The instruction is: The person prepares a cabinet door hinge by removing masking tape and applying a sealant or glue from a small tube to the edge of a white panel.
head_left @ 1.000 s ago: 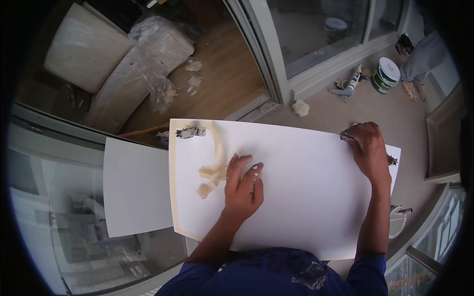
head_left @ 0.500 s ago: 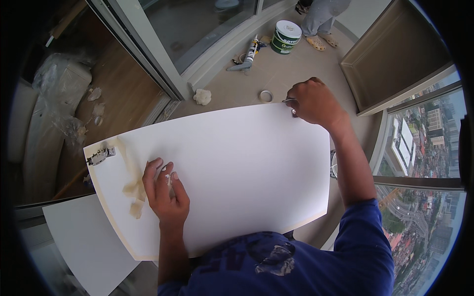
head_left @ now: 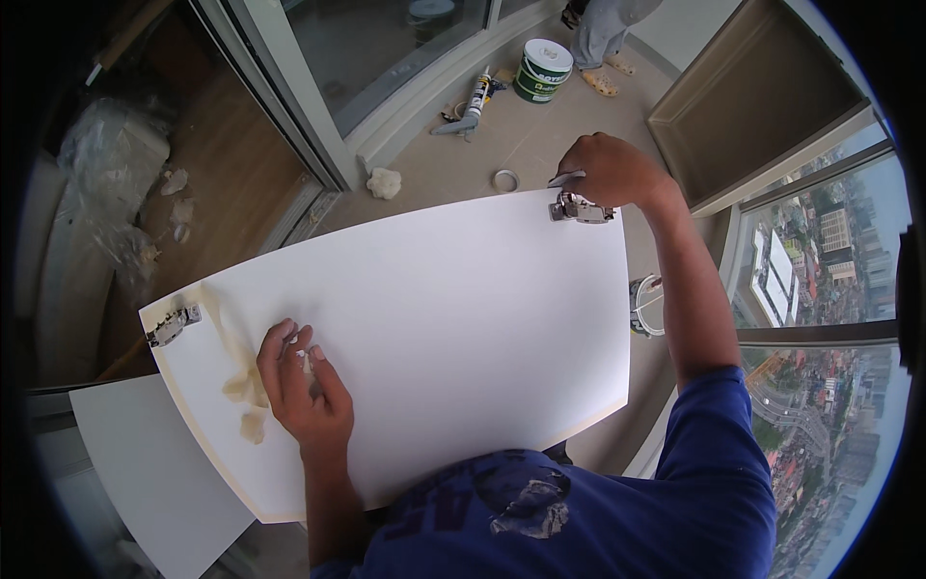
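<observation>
The white cabinet door panel (head_left: 444, 309) lies before the person's blue shirt (head_left: 617, 511), probably stiff, smooth and best lifted by its edges, the left hand (head_left: 307, 391) loosely open over it, the right hand (head_left: 612, 172) closed on a thin metal blade (head_left: 567, 179) by the far-right hinge (head_left: 585, 209).

The right hand (head_left: 610, 172) hides part of a flat grey tool (head_left: 567, 179); the upper edge cuts off a person's grey trousers (head_left: 600, 35).
</observation>
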Available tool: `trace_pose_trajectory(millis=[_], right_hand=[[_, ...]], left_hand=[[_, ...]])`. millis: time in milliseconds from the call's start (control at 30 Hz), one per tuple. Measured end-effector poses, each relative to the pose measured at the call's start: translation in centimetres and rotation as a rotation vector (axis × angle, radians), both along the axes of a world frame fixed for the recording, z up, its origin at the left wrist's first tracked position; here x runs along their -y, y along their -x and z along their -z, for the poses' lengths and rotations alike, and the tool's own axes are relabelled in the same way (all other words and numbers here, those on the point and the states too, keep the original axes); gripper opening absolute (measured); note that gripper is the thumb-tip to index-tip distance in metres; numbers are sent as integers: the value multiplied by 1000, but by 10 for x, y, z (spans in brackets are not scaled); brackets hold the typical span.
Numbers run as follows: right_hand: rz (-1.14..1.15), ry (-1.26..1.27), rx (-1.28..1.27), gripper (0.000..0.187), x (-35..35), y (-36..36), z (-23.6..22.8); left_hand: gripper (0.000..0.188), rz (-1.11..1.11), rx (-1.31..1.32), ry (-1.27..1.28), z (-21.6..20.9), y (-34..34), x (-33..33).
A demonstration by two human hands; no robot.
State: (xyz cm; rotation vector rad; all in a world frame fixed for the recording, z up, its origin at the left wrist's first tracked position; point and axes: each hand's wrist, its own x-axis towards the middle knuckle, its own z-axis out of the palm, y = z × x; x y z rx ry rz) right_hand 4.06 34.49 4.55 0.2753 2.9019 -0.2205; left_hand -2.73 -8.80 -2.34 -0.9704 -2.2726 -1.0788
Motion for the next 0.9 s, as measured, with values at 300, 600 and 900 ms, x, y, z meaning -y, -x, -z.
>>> trace_pose_trajectory(millis=[300,600,900], right_hand=[[-71,196,-26,29,55,33,-29],[-377,318,-256,23,213,112,-17],[-405,599,-506,22,285,157,2]], left_hand=[[20,-19,58,-41,2,-2,1],[20,-8,25,-72,-1,-3,2],[17,41,23,-242,-4,-10,10]])
